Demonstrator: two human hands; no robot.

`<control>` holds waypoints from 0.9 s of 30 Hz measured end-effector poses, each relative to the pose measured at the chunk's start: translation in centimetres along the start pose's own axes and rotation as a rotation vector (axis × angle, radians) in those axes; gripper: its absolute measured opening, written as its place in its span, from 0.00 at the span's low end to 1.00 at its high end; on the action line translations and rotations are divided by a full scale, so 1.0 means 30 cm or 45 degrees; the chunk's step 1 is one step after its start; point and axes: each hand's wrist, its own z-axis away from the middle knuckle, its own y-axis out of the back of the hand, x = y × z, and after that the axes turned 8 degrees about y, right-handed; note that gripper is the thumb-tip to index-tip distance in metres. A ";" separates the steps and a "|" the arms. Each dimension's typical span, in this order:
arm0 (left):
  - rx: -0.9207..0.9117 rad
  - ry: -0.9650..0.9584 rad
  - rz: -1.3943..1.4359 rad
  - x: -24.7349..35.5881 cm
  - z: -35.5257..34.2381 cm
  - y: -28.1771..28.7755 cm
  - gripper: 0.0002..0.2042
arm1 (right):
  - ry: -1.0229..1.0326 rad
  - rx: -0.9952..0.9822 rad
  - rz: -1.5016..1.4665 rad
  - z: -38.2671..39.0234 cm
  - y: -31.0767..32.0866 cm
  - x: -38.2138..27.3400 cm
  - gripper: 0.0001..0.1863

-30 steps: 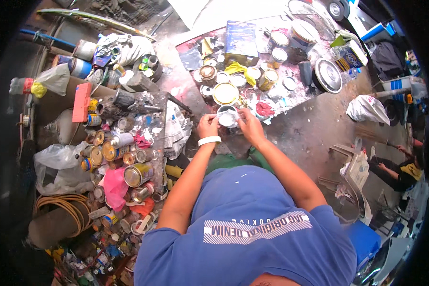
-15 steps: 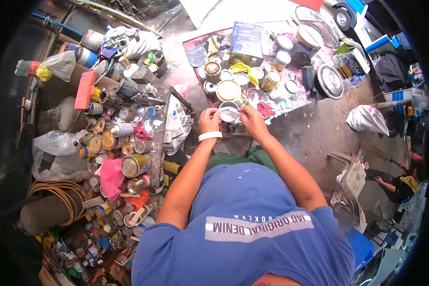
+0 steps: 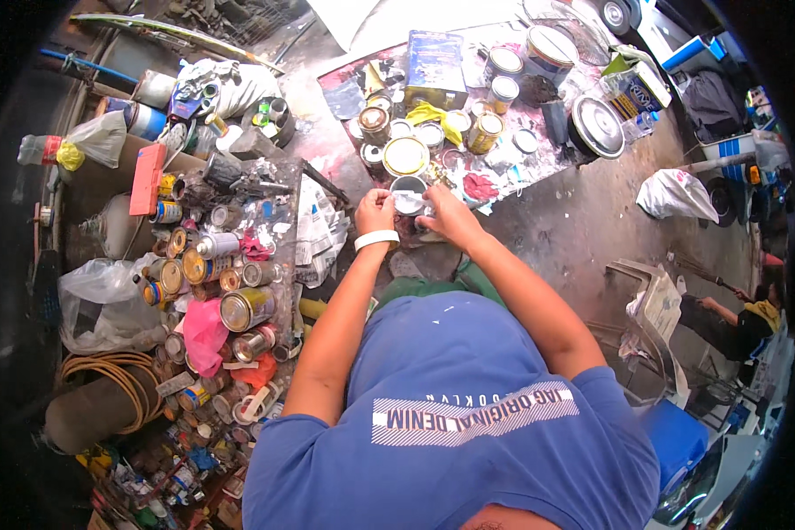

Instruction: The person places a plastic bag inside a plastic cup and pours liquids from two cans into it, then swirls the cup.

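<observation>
At the near edge of the table, a small grey can [image 3: 407,184] stands between my hands. A thin whitish sheet [image 3: 409,201], its material too small to tell, lies over the can's mouth. My left hand [image 3: 376,213], with a white band on the wrist, pinches the sheet's left side with bent fingers. On the opposite side my right hand [image 3: 450,217] is closed at the sheet's right edge, fingers curled against the can. Just beyond is a larger can with a cream-coloured top [image 3: 406,156]. A red cloth [image 3: 480,186] lies right of my right hand.
Several paint cans, a blue rectangular tin [image 3: 435,71], a yellow cloth [image 3: 428,113] and a round silver lid [image 3: 597,126] crowd the table. At left, a bench holds many cans [image 3: 247,308] and newspaper [image 3: 320,225]. Another person [image 3: 733,320] is at far right.
My hands have come closer together and the whitish sheet sits lower over the can. My right hand has moved inward. The whole view has shifted slightly.
</observation>
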 end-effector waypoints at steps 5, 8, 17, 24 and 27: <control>-0.020 -0.026 -0.031 0.077 0.039 0.031 0.07 | 0.171 -0.016 0.232 0.013 -0.006 0.022 0.09; -0.024 -0.090 -0.166 0.106 0.060 0.066 0.08 | 0.333 -0.075 0.289 -0.003 -0.011 0.056 0.06; -0.128 -0.104 -0.200 0.145 0.101 0.108 0.07 | 0.069 0.202 -0.018 -0.019 -0.011 0.012 0.06; -0.007 -0.530 -0.248 0.228 0.072 0.130 0.04 | 0.079 0.165 0.010 -0.072 0.056 -0.021 0.08; -0.053 -0.505 -0.254 0.271 0.068 0.144 0.03 | 0.109 0.125 0.046 -0.097 0.094 -0.050 0.08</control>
